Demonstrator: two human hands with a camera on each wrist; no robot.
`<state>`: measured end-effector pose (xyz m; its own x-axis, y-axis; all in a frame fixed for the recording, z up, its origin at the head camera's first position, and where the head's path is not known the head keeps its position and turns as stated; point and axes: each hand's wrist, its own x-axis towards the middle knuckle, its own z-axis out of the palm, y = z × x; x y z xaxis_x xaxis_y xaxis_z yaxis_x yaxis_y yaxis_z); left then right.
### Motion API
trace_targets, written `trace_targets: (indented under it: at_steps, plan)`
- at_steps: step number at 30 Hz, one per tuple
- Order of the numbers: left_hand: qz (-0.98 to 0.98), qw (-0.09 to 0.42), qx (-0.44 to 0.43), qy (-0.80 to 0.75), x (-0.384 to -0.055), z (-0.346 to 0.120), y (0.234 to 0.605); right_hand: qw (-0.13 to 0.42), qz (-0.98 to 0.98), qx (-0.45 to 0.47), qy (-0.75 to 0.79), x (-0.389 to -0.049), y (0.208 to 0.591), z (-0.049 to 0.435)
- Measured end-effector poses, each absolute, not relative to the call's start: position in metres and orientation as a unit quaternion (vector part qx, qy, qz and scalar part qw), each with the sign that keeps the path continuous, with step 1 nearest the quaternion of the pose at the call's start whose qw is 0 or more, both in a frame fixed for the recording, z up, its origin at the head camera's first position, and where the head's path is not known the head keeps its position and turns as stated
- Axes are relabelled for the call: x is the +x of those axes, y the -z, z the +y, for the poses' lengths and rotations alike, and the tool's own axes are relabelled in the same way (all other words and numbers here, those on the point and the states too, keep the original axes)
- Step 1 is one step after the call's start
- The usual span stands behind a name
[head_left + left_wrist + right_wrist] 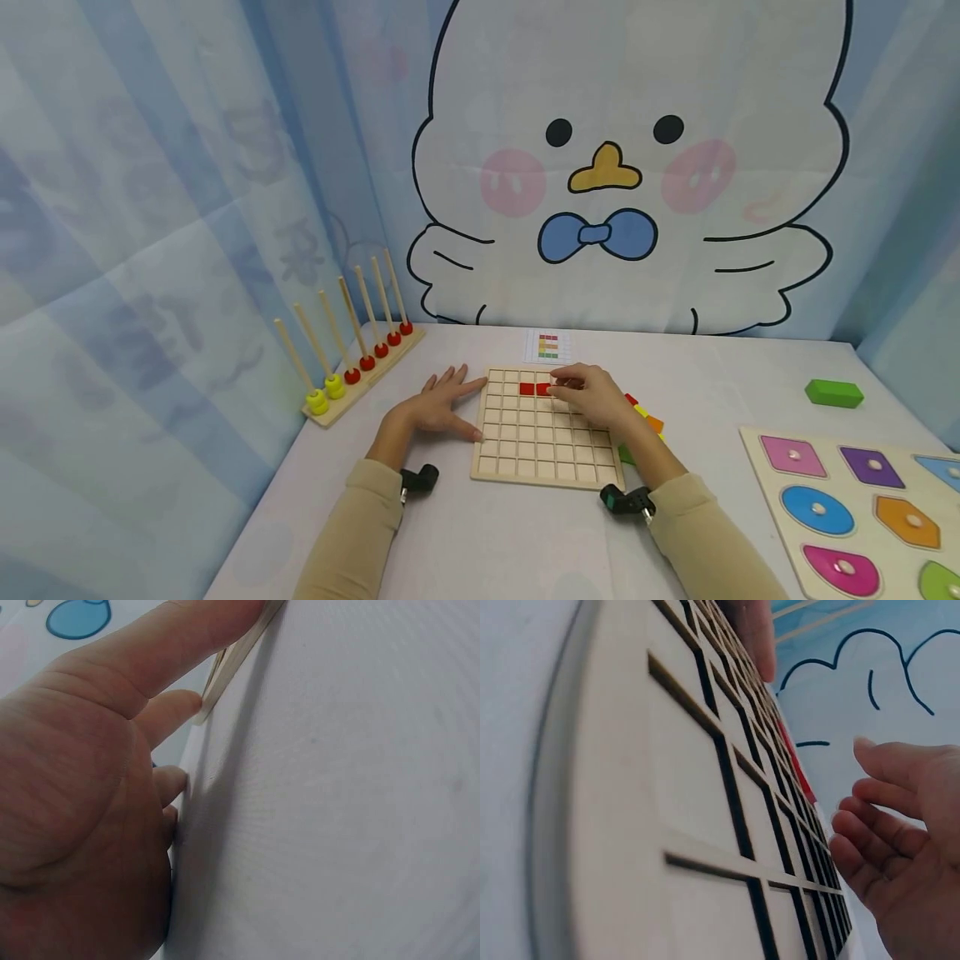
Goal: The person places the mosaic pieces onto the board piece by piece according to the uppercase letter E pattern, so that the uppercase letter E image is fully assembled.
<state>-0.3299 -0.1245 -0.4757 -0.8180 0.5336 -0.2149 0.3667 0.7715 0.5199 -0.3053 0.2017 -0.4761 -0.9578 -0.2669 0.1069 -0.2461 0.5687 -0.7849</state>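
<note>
A wooden grid board (525,477) with many square cells lies on the table. Two red tiles (527,389) sit side by side in an upper row of it. My left hand (433,407) is spread at the board's left edge, thumb and forefinger reaching to the frame; in the left wrist view its thumb (187,634) lies along the wooden edge. Over the upper right of the grid is my right hand (592,396), fingertips close to the right red tile. In the right wrist view its loosely bent fingers (877,840) hold nothing visible.
Loose coloured tiles (652,423) lie right of the board, partly behind the right forearm. Behind the board is a pattern card (548,346). A peg stacker (360,387) with beads stands left; a green block (834,393) and a shape puzzle (765,475) lie right.
</note>
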Motion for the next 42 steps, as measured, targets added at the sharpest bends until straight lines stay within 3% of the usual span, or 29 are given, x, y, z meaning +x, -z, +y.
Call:
trace_targets:
  at_steps: [11, 22, 35, 42]
  plan:
    - [0.925, 0.177, 0.241, -0.234, -0.330, -0.125, 0.475, -0.050, 0.883, -0.131, 0.449, -0.292, 0.449, 0.223]
    - [0.926, 0.175, 0.238, -0.236, -0.329, -0.124, 0.474, -0.066, 0.894, -0.098, 0.432, -0.291, 0.442, 0.254]
    - [0.923, 0.176, 0.244, -0.239, -0.329, -0.125, 0.475, -0.025, 0.916, -0.048, 0.398, -0.292, 0.451, 0.279]
    - [0.923, 0.177, 0.242, -0.242, -0.329, -0.125, 0.477, 0.031, 0.933, -0.018, 0.359, -0.293, 0.459, 0.290]
